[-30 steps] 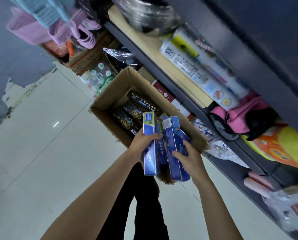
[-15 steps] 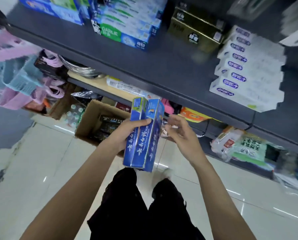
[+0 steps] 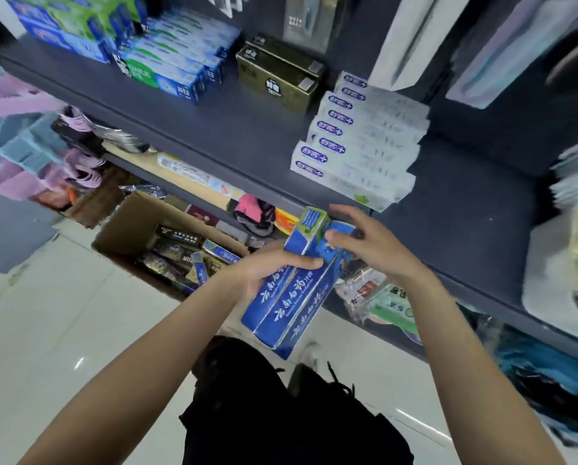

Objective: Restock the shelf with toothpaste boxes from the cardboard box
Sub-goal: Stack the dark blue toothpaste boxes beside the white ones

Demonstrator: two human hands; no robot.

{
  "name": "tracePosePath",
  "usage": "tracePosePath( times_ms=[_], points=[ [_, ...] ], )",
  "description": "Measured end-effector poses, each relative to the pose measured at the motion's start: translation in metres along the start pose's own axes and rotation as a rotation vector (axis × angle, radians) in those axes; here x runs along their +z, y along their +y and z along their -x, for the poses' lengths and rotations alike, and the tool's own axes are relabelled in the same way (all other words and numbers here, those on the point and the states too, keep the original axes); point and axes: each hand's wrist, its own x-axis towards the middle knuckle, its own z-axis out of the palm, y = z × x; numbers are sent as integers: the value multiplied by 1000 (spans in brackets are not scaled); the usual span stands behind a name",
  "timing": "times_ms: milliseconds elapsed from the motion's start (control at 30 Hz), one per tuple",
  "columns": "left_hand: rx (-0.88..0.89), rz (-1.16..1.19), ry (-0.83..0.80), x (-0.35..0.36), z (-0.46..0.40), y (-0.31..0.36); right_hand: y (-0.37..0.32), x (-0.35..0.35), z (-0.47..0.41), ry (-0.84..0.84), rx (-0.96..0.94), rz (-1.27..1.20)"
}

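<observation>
My left hand [image 3: 264,270] grips blue rectangular cardboard toothpaste boxes [image 3: 291,293] just below the dark grey shelf [image 3: 247,129]; right hand [image 3: 368,239] pinches their top. Uneven grip risks one sliding out.

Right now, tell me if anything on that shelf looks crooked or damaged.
Nothing looks damaged. The white boxes on the shelf sit in a fanned, stepped stack rather than squared up. The blue boxes are gripped by the left hand; the right hand pinches their top.
</observation>
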Motion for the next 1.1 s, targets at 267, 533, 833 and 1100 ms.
tracePosePath(
  times_ms=[267,533,833,1100],
  points=[
    [-15,-149,0,71,-16,1,73,-88,71,433,82,-81],
    [165,33,277,71,-26,20,91,-93,94,636,140,-194],
    [213,-150,242,65,-33,42,80,-93,113,202,100,601],
    [238,7,329,99,-73,36,112,-147,93,832,61,656]
  ],
)
